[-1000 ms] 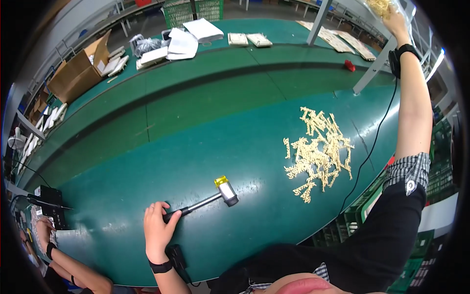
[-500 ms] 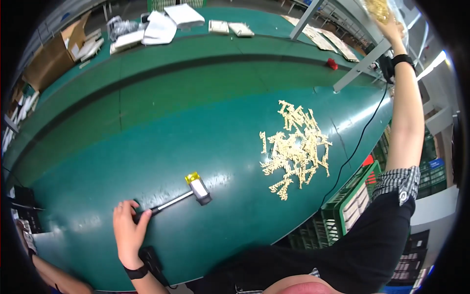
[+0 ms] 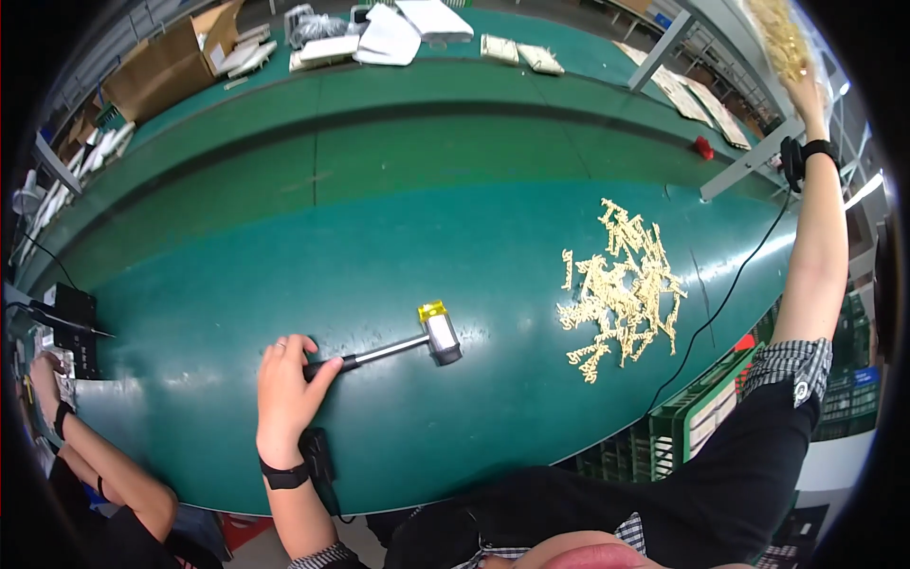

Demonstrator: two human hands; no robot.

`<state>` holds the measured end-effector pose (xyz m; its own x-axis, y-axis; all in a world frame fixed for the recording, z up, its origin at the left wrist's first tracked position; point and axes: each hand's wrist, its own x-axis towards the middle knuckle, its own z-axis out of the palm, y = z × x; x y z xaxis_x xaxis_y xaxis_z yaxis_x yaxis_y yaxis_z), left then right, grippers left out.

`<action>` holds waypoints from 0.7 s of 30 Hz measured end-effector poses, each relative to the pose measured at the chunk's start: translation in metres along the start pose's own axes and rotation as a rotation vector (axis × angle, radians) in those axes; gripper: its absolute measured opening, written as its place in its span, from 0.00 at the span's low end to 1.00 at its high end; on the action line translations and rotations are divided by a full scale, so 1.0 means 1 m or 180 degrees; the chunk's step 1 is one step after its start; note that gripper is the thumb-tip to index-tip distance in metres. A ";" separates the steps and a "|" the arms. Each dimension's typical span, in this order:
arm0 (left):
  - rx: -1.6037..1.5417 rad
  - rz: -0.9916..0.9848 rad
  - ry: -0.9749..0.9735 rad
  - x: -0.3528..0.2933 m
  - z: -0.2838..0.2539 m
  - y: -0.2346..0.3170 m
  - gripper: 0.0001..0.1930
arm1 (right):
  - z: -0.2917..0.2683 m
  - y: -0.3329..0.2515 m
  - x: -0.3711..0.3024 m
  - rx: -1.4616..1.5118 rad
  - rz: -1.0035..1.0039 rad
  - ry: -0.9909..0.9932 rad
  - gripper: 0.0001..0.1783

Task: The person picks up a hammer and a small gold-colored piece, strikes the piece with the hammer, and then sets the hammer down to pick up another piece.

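My left hand (image 3: 290, 391) has its thumb and fingers around the black grip end of a mallet (image 3: 379, 355). The mallet lies on the green table (image 3: 237, 256); its silver head has one yellow translucent face and one black face. My right arm is stretched up to the far right corner. There my right hand (image 3: 805, 92) is closed on a clear plastic bag (image 3: 779, 43) with yellowish pieces in it; the bag's top is cut off by the view's edge. Right of the mallet lies a loose pile of small cream-coloured lettering-like pieces (image 3: 626, 294).
A grey metal post (image 3: 744, 171) and a black cable (image 3: 706, 327) are at the right. Below them stands a green crate (image 3: 668, 441). White parts (image 3: 389, 36) and a cardboard box (image 3: 166, 81) lie along the far side. A co-worker's arm (image 3: 104, 465) rests at the left, near a black box (image 3: 74, 327).
The whole view has shifted, so the table, mallet and pile appear further right. My left hand keeps its hold on the mallet; my right hand still holds the bag up.
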<state>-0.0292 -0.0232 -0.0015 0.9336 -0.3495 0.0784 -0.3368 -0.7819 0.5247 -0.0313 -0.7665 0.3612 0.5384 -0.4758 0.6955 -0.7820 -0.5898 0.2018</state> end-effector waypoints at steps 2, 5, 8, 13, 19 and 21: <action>-0.0003 0.0041 0.0046 -0.004 0.004 -0.002 0.16 | -0.003 0.003 -0.009 0.0056 -0.0024 0.0735 0.41; 0.0001 0.0093 0.0074 0.003 0.001 0.001 0.16 | -0.004 0.013 -0.004 0.0561 0.0012 0.1213 0.38; 0.0002 0.0059 0.0005 0.003 0.002 0.004 0.16 | -0.002 0.011 -0.017 0.0980 0.0043 0.0876 0.39; -0.0055 0.0071 -0.0035 0.009 0.005 0.003 0.15 | 0.013 0.028 0.001 0.0305 -0.0886 0.1261 0.40; 0.0044 -0.0003 -0.0070 0.004 0.003 0.003 0.14 | -0.011 -0.023 -0.028 0.0599 -0.0689 0.1175 0.39; 0.0061 -0.0019 -0.0096 0.004 0.003 0.004 0.14 | -0.039 -0.055 -0.061 0.0743 -0.0642 0.1176 0.39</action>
<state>-0.0274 -0.0293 -0.0017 0.9317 -0.3599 0.0496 -0.3336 -0.7936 0.5088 -0.0332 -0.6795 0.3350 0.4915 -0.0981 0.8653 -0.5592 -0.7973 0.2272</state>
